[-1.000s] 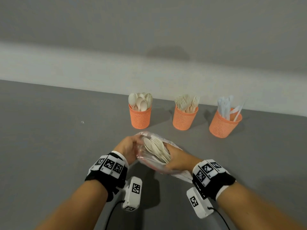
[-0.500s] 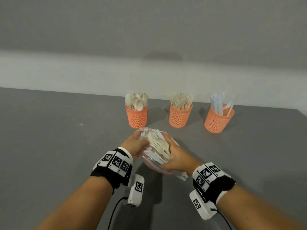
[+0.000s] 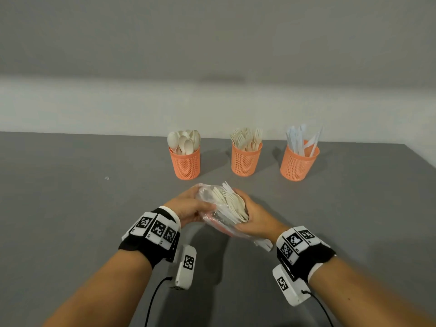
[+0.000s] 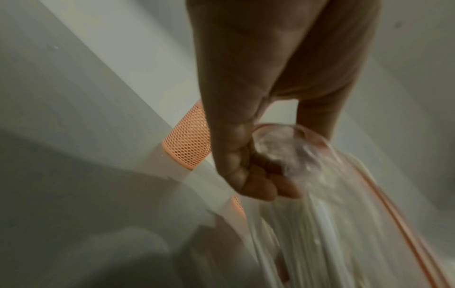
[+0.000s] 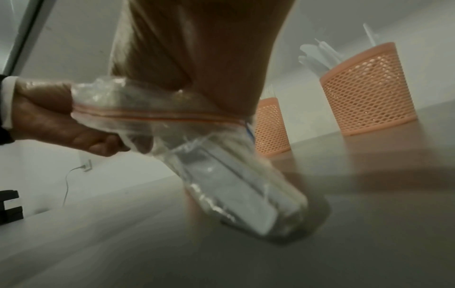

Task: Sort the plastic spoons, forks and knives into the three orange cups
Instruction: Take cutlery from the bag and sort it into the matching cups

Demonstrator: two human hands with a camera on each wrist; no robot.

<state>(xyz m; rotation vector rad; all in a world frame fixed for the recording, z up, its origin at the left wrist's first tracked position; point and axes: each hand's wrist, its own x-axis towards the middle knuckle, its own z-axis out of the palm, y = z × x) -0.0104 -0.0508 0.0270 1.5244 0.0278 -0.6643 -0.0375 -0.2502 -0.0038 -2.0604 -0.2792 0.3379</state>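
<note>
Three orange mesh cups stand in a row at the back: spoons cup (image 3: pixel 185 161), forks cup (image 3: pixel 246 159), knives cup (image 3: pixel 298 161). In front of them, above the grey table, both hands hold a clear zip bag (image 3: pixel 212 218) with a bundle of pale cutlery (image 3: pixel 232 204) sticking out of its mouth. My left hand (image 3: pixel 188 206) pinches the bag's edge with curled fingers (image 4: pixel 256 187). My right hand (image 3: pixel 256 219) grips the bag and bundle from the right. The bag (image 5: pixel 209 155) hangs down under the right palm, and its lower end looks close to the table.
Grey table (image 3: pixel 70 208) extends left and right of the hands, with a tiny scrap (image 3: pixel 106 178) at the left. A pale wall runs behind the cups. The table's right corner (image 3: pixel 405 145) lies beyond the knives cup. Cables hang from both wrist cameras.
Both hands have kept hold of the bag. The left hand has closed in against the bag's mouth, and the bundle stands a little steeper. The cups look slightly farther off.
</note>
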